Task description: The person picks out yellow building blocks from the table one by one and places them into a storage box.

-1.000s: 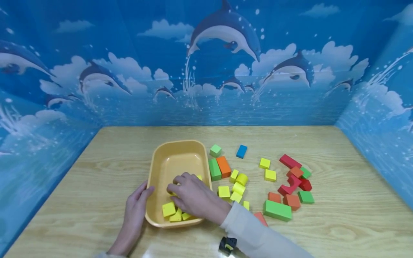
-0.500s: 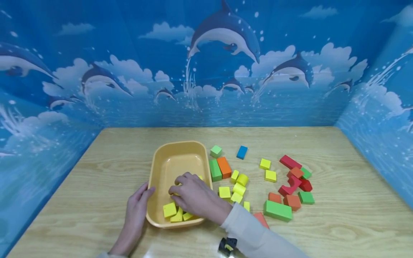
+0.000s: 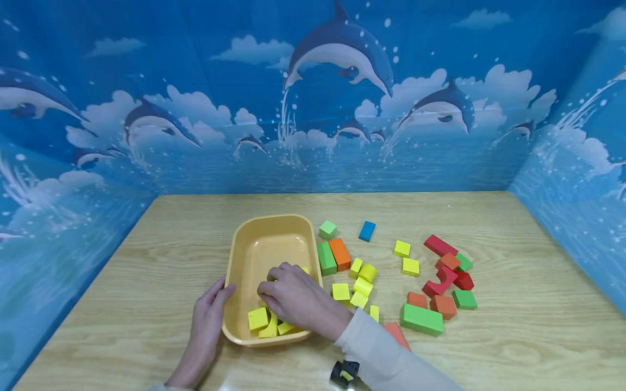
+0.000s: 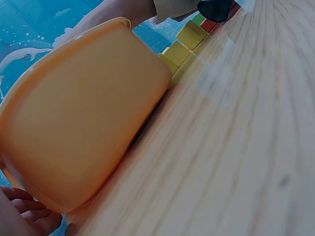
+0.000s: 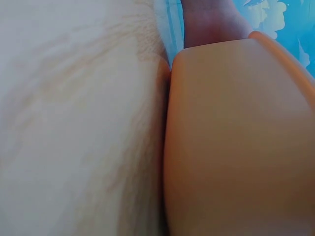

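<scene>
We see yellow blocks (image 3: 257,319) at the near end inside the tub (image 3: 271,247). Over them the right hand (image 3: 295,297) has bent fingers — whether these pinch a block, we cannot tell. The left hand (image 3: 205,320) grips the tub's left wall between thumb and fingers. Right of the tub, yellow pieces (image 3: 363,288) and a red arch (image 3: 446,278) lie on the bench (image 3: 538,331).

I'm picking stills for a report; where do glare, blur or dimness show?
Head view: blocks fairly sharp, small highlights inside the tray; left wrist view: pale glare on the table, dim overall; right wrist view: table grain smeared, tray wall shaded.
</scene>
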A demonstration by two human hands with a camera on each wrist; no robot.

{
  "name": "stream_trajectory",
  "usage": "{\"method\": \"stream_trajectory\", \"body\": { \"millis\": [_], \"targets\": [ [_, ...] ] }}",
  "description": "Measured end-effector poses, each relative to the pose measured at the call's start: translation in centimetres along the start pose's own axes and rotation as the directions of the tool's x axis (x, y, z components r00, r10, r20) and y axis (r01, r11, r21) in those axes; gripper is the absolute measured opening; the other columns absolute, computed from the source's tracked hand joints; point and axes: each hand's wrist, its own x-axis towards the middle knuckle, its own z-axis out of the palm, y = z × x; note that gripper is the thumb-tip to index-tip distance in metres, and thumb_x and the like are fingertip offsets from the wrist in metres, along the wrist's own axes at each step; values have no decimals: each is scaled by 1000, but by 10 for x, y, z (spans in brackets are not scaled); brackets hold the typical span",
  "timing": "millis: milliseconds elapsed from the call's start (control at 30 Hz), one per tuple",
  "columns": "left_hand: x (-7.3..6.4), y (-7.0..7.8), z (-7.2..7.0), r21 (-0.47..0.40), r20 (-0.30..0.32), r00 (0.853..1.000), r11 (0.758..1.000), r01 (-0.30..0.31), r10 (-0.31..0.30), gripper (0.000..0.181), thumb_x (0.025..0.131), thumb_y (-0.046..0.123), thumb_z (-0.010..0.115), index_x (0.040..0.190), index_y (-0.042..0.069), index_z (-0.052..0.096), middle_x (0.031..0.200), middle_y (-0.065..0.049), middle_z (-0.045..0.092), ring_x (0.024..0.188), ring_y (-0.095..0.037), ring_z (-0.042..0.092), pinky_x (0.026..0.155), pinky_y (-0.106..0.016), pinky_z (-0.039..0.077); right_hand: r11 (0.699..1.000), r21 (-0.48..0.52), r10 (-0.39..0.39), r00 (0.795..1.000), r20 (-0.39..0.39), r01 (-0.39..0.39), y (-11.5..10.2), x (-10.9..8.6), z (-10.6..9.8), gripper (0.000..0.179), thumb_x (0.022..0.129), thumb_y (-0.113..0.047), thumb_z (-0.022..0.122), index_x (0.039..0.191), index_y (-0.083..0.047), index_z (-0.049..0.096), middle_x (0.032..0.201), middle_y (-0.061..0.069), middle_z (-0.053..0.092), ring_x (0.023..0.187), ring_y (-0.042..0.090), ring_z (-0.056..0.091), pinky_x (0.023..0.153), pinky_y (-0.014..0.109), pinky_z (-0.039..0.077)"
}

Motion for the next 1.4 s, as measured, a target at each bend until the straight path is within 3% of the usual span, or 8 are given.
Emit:
{"method": "stream_trajectory", "body": {
  "millis": [800,1000,1167,1300,1400],
  "targets": [
    [0,-1,1,-9,17,1000,1000,-3,3,47,101,22,47,141,-2,43,137,-25,50,120,-34,53,83,-10,47,999,-20,-30,999,-10,30,2,1,-1,12,92,-26,64,92,-20,75,76,-7,59,66,7,46,56,18,37],
    [1,0,1,-16,21,1000,1000,1,-1,48,101,23,47,142,-1,43,138,-25,50,121,-35,53,83,-10,47,1000,-2,-15,1000,6,15,3,2,0,11,92,-26,64,92,-21,74,76,-8,60,66,5,46,57,17,38],
    [0,0,2,-16,15,1000,1000,6,-5,48,101,22,47,142,-2,41,138,-26,49,121,-36,52,82,-10,47,996,89,1,1000,5,-1,6,0,-5,13,92,-25,65,98,-18,75,89,-5,66,79,8,55,69,21,47],
    [0,0,1,-8,10,1000,1000,17,-17,49,100,23,48,143,-2,41,141,-24,47,124,-35,50,89,-14,46,986,167,6,996,-92,9,17,-12,-16,11,91,-19,66,97,-14,74,92,-3,66,87,12,56,76,23,49],
    [-1,1,0,-6,12,1000,1000,23,-23,50,100,24,48,143,-2,40,143,-22,45,126,-33,48,98,-24,44,985,172,23,971,-236,18,38,-28,-27,7,87,-11,69,92,-12,73,93,0,64,87,14,56,75,24,50]
  ]
}}
